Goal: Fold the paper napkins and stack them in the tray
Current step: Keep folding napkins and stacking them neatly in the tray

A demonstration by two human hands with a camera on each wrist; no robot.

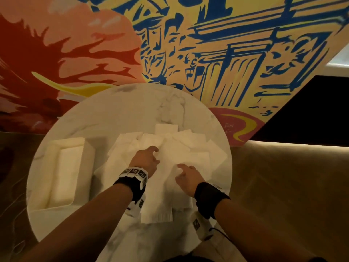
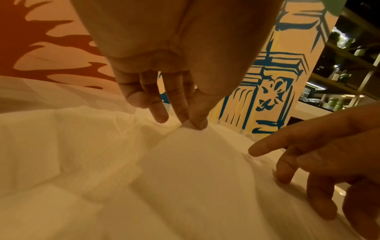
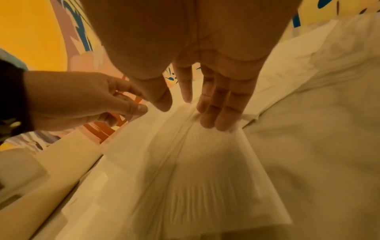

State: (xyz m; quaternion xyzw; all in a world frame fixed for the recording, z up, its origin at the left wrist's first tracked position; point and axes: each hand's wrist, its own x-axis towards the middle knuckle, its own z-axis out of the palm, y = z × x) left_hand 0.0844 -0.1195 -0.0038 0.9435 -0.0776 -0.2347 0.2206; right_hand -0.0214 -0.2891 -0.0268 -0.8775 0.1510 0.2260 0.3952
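Observation:
A white paper napkin (image 1: 160, 197) lies spread on the round marble table (image 1: 132, 110), in front of a loose pile of napkins (image 1: 181, 142). My left hand (image 1: 155, 154) pinches a raised fold of this napkin (image 2: 185, 162) between thumb and fingers (image 2: 197, 125). My right hand (image 1: 179, 168) lies beside it with straight fingers (image 3: 213, 116) that press the napkin (image 3: 185, 170) flat along its crease. A white rectangular tray (image 1: 56, 148) sits at the table's left, apart from both hands, and I cannot make out its contents.
A painted wall (image 1: 207, 44) rises right behind the table. A beige padded bench (image 1: 283, 186) runs along the right. The pile of napkins covers the table's far middle and right. Bare marble shows at the far edge and near my body.

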